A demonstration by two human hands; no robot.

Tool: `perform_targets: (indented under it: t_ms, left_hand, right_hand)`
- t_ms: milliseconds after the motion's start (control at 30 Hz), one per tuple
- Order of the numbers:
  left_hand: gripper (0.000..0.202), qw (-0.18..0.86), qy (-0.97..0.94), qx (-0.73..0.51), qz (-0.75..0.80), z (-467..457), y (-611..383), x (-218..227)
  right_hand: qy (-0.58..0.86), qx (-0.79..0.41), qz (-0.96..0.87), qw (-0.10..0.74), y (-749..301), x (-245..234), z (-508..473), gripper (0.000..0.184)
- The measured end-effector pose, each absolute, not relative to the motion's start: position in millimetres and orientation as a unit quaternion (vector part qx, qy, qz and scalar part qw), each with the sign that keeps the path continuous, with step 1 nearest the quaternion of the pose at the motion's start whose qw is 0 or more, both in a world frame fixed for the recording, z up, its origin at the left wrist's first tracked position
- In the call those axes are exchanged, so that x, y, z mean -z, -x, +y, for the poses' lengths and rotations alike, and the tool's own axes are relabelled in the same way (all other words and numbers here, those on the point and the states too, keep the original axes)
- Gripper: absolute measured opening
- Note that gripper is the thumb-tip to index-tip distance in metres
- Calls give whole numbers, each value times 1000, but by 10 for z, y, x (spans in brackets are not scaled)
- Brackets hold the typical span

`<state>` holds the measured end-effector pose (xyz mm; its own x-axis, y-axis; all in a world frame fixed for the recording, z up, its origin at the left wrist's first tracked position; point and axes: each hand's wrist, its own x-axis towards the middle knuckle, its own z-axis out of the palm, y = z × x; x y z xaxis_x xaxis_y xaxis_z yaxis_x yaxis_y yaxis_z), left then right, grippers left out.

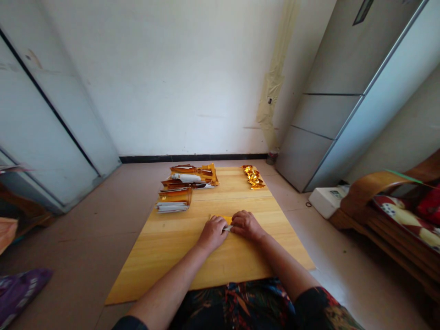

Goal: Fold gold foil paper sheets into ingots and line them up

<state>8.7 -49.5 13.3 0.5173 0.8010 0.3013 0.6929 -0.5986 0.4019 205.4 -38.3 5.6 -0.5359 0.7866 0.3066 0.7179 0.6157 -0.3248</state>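
Observation:
My left hand [212, 233] and my right hand [246, 225] sit close together near the middle of a light wooden board [165, 250], pressing and pinching a folded sheet of gold foil paper [225, 219]. A silvery fold of it [227, 228] shows between my fingers, and the rest is hidden under my hands. Far left on the board lie stacks of gold and silver foil paper [192, 176]. A smaller stack [173, 197] stands nearer to me. At the far right edge is a small heap of folded gold foil pieces [252, 177].
The board rests low, with a beige floor around it. A grey refrigerator [326, 96] stands at right, beyond a white box [328, 201] and a wooden sofa with a red and yellow cushion [402, 215]. A white cabinet [51, 114] stands at left, and purple cloth [20, 293] lies at lower left.

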Motion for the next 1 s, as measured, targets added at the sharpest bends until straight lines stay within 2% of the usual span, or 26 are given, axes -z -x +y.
perform_targets:
  t_ms: [400, 1000]
  left_hand:
    - [11, 61, -865, -226, 443, -631, -138, -97]
    - [15, 117, -801, -303, 503, -510, -166, 27]
  right_hand:
    - [428, -90, -869, 231, -2078, -17, -422, 13]
    - [528, -91, -805, 255, -1860, -29, -449, 8]
